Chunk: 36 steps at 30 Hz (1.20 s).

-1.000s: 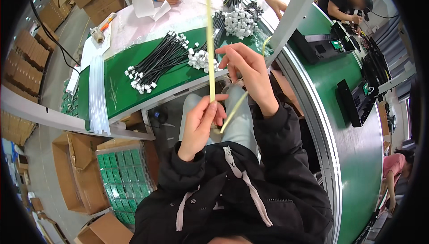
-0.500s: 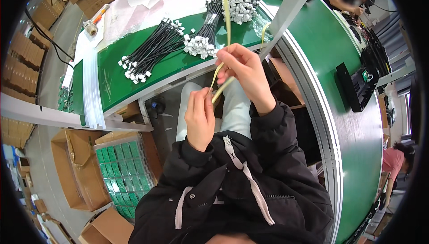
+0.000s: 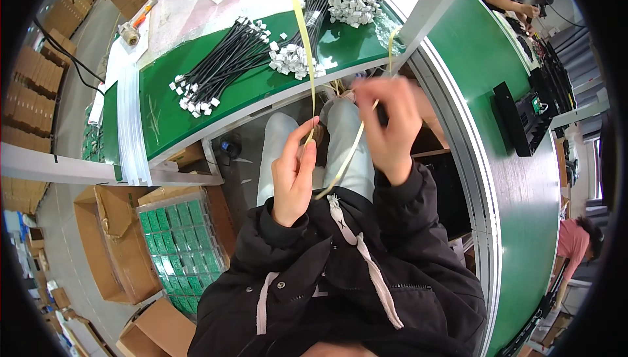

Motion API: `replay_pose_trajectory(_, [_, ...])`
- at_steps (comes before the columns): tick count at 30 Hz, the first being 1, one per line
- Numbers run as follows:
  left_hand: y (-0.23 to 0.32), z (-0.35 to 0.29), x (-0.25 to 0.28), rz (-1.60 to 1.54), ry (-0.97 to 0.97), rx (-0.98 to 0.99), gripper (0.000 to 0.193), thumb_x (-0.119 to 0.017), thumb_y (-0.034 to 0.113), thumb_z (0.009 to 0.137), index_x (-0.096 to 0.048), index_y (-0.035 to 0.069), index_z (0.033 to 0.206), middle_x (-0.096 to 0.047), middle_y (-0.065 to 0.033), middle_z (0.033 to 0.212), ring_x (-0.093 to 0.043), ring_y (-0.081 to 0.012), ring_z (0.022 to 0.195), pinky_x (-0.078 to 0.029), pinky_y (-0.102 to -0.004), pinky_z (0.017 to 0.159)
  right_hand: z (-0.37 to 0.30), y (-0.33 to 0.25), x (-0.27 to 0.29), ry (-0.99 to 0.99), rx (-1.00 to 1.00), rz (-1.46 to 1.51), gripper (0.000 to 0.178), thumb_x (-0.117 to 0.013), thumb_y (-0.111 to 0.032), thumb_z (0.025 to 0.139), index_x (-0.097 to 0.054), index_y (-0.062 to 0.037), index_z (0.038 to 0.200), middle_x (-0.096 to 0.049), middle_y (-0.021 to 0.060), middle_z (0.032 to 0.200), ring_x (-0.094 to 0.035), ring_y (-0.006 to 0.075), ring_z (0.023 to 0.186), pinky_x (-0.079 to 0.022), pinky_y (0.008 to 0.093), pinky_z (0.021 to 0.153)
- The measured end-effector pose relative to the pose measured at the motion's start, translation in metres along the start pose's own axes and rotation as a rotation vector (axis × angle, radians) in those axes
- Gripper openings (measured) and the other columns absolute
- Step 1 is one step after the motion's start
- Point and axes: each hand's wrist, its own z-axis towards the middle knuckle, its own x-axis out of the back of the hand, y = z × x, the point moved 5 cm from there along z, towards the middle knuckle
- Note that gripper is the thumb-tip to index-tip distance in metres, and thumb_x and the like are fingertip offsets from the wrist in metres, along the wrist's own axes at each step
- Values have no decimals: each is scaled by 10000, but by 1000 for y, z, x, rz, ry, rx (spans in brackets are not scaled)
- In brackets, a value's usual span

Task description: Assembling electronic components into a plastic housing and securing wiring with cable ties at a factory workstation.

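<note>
- I count two bare hands: one left hand [image 3: 292, 177], one right hand [image 3: 394, 121].
- Three bits of yellow strip [image 3: 301, 20] show; I can't tell which join up.
- Three bunches of black wires [image 3: 226, 59], too many wires to count.
- Two pale trouser legs [image 3: 277, 147].
- Two white jacket strings [image 3: 376, 282].
- Two other people [image 3: 571, 249] on the right side.

The head-worn fisheye looks down from close above the black jacket [image 3: 343, 265].
</note>
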Motion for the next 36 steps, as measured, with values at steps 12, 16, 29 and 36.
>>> replay_pose_trajectory(12, [20, -3, 5, 384, 92, -345, 181, -491, 51, 926, -575, -12, 1073, -580, -47, 721, -536, -98, 615, -431, -248, 575, -30, -26, -24, -190, 334, -167, 278, -730, 45, 637, -651, 10, 901, -597, 85, 845, -580, 222, 680, -468, 273, 570])
replay_pose_trajectory(16, [33, -5, 2, 451, 70, -347, 179, -487, 29, 919, -577, -44, 1056, -582, -49, 769, -546, -118, 665, -445, -242, 619, -23, -21, -17, -166, 280, -114, 243, -694, 74, 639, -638, 25, 870, -595, 90, 835, -581, 215, 687, -469, 267, 588])
replay_pose_trajectory(29, [39, 58, -44, -502, -569, 271, 348, -467, 281, 942, -551, -14, 1105, -469, 19, 689, -373, -33, 513, -271, -167, 482, -27, 10, 26, -128, -166, 256, 120, -554, 115, 712, -599, 63, 810, -555, 108, 935, -547, 155, 805, -454, 252, 720])
replay_pose_trajectory(36, [16, 59, -53, -878, -698, 389, 281, -505, 266, 945, -564, 0, 1016, -369, 55, 696, -239, -15, 509, -158, -185, 451, -33, 24, 43, -10, -387, 433, 86, -541, 44, 789, -607, 57, 844, -534, 106, 982, -536, 153, 839, -434, 239, 740])
